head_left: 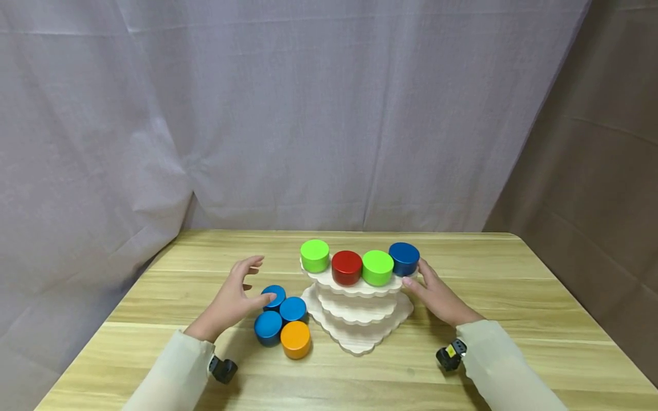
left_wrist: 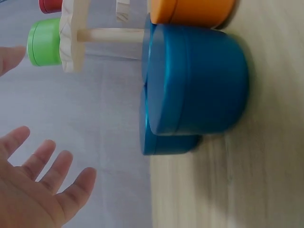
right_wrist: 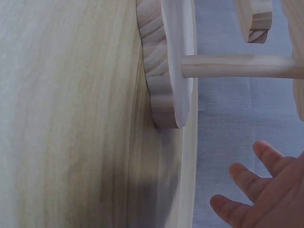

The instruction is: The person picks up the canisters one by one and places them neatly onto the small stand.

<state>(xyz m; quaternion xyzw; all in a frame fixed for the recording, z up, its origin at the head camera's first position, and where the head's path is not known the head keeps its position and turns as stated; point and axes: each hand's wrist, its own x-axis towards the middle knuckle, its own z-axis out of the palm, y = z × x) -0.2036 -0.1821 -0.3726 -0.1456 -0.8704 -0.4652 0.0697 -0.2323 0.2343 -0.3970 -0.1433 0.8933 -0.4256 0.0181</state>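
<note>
Right hand (head_left: 439, 294): yellow wrist label (head_left: 451, 350), apparently.

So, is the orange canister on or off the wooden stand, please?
Off: the orange canister stands on the table, beside three blue canisters.

Wooden table (head_left: 380, 383) (pale-grained) — tiered stand (head_left: 358, 311), three blue tins (head_left: 268, 326), one orange tin (head_left: 295, 338).

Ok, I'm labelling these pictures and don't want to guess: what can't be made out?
Head view: part of the rear blue canister, behind the left hand.
Left wrist view: the rest of the orange canister, cut off by the top edge.
Right wrist view: the right hand's thumb, cut off by the right edge.
</note>
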